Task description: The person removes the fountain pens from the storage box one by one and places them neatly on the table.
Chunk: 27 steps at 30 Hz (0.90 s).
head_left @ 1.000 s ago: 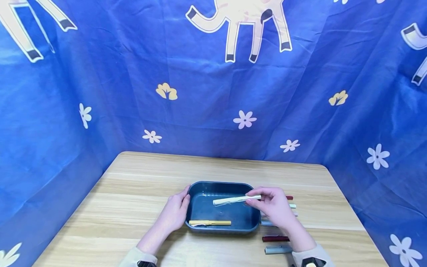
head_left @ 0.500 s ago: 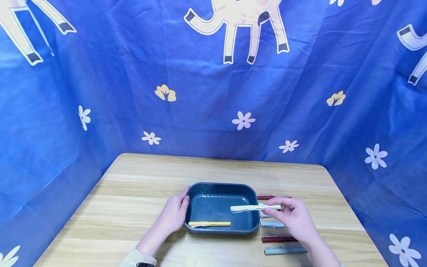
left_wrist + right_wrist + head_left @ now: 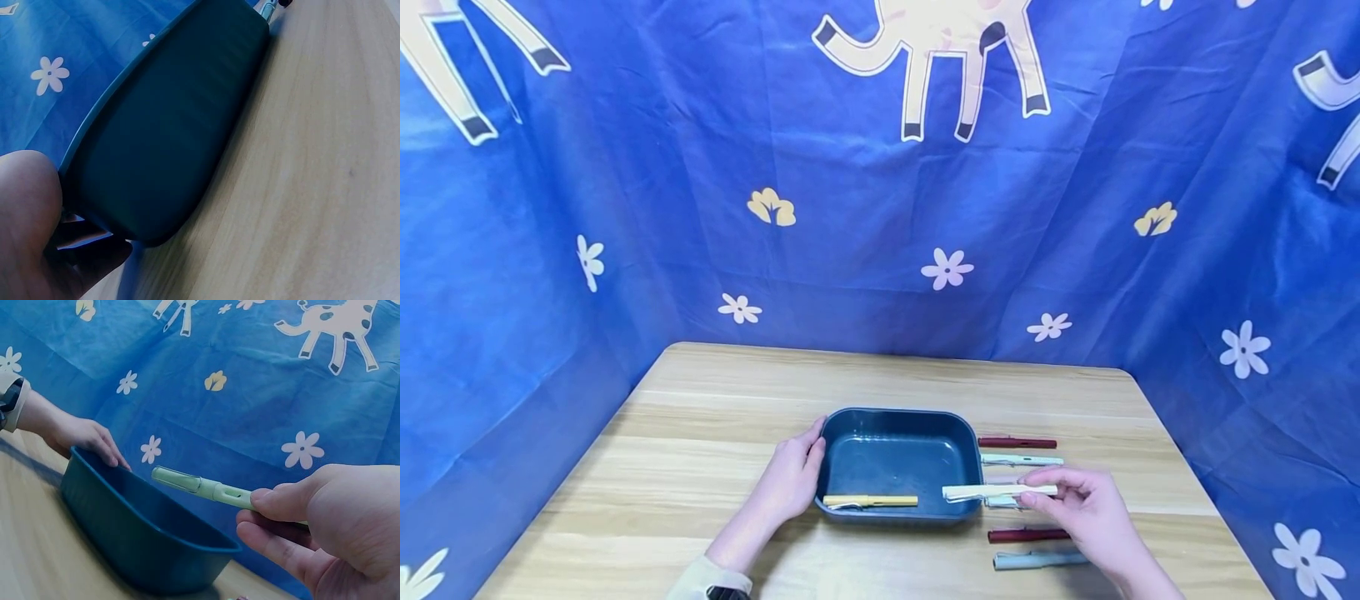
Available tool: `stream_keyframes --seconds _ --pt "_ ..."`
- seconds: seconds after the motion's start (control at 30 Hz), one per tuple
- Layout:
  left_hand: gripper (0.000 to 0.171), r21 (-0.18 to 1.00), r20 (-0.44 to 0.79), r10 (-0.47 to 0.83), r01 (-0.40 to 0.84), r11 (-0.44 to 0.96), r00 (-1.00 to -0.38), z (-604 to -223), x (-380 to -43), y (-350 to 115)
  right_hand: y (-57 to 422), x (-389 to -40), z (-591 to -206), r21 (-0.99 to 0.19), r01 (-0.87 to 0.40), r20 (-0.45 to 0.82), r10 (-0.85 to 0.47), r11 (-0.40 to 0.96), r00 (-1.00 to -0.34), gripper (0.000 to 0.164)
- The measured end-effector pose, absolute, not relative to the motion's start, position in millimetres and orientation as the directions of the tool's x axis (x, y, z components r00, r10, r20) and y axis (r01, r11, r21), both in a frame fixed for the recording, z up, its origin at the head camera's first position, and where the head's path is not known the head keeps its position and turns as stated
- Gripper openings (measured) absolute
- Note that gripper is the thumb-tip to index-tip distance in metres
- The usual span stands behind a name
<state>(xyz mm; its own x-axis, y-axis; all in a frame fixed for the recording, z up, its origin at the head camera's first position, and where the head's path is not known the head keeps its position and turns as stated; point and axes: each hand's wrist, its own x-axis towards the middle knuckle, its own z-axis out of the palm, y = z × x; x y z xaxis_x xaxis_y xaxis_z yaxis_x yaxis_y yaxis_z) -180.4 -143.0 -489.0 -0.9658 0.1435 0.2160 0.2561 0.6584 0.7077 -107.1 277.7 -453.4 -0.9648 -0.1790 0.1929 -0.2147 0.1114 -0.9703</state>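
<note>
My left hand (image 3: 792, 477) grips the left end of a dark teal rectangular plastic box (image 3: 887, 458), its thumb at the rim in the left wrist view. Inside the box, along the near wall, lies a yellow pen (image 3: 880, 501) with a metal clip. Between thumb and fingers my right hand (image 3: 1088, 507) pinches a pale green capped pen (image 3: 209, 489) near one end. Held sideways, the pen's clip end overlaps the box's near right corner in the head view. Under the pen and hand, a light blue pen (image 3: 1002, 502) is partly hidden.
To the right of the box, pens lie roughly parallel on the wooden table (image 3: 722, 400): a dark red pen (image 3: 1018, 443), a pale mint pen (image 3: 1026, 460), another dark red pen (image 3: 1026, 536) and a grey-blue pen (image 3: 1037, 561). A blue patterned cloth (image 3: 850, 275) surrounds the table.
My right hand has moved right and nearer with the pale green pen, from over the middle of the box to its near right corner. The left hand and the box have stayed put.
</note>
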Motion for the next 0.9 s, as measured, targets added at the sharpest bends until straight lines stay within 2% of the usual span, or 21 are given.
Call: stream_keyframes --seconds 0.37,0.6,0.7,0.8,0.9 --pt "0.045 0.707 0.214 0.143 0.254 0.660 -0.966 -489.9 -180.7 -142.8 294.6 -87.5 -471.1 -0.974 -0.203 0.173 -0.254 0.098 -0.952 0.016" --pt "0.045 0.707 0.218 0.146 0.259 0.658 -0.965 -490.3 -181.4 -142.7 307.3 -78.6 -485.9 -0.953 -0.302 0.293 -0.312 -0.021 -0.904 0.022" --pt "0.045 0.709 0.218 0.145 0.259 0.656 -0.965 -490.5 -181.6 -142.5 311.8 -73.8 -490.2 -0.952 -0.305 0.285 -0.278 0.032 -0.917 0.022" --pt "0.045 0.710 0.218 0.147 0.260 0.655 -0.965 -490.4 -181.6 -142.7 315.4 -68.0 -494.5 -0.959 -0.256 0.226 -0.212 0.123 -0.951 0.021" --pt "0.045 0.710 0.215 0.149 0.259 0.655 -0.965 -490.2 -181.7 -143.3 320.1 -63.9 -500.1 -0.959 -0.241 0.211 -0.195 0.148 -0.958 0.022"
